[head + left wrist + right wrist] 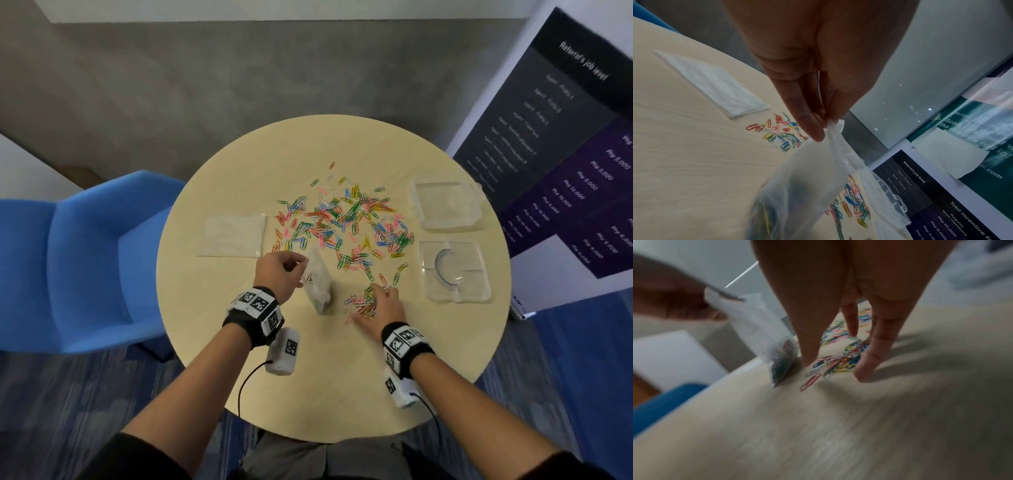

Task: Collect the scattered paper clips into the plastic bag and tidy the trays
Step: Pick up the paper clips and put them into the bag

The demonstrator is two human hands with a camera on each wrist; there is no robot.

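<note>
Colourful paper clips (342, 219) lie scattered across the middle of the round table (308, 377). My left hand (301, 270) pinches the top edge of a clear plastic bag (318, 284), which hangs upright with its bottom on the table and some clips inside. The left wrist view shows the left hand (818, 126) with its fingertips closed on the bag's (813, 178) rim. My right hand (380, 305) lies with fingers spread and straight around a small pile of clips (361, 303) just right of the bag. In the right wrist view its fingertips (863, 374) touch the table beside that pile (838, 363).
Two clear plastic trays stand at the table's right, one further back (447, 204) and one nearer (454, 270). A flat stack of spare bags (236, 234) lies at the left. A blue chair (85, 260) stands left of the table and a printed banner (565, 137) to the right.
</note>
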